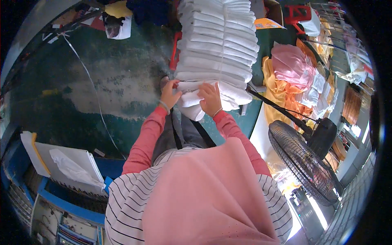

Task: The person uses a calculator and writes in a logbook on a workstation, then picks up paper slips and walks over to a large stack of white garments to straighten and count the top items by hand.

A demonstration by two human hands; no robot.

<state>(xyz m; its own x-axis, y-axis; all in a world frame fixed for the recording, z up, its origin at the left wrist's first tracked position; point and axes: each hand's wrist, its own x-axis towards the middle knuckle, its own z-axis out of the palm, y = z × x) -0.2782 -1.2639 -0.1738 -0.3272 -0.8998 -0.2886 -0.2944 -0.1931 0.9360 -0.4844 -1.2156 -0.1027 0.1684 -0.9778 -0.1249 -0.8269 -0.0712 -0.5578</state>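
A long stack of folded white cloths, bound with a thin string, stretches away in front of me. At its near end lies a looser folded white cloth, with both hands on it. My left hand is closed at the left edge of this cloth, thumb and fingers bent about the fold. To its right, my right hand has its fingers curled onto the same cloth; their tips partly sink into the folds. The cloth's underside is hidden.
A black fan stands close on my right, its pole reaching toward the stack. Beyond it are heaped orange, yellow and pink cloths. Red stools stand farther off. A blue-framed machine is at lower left; a white strap crosses the green floor.
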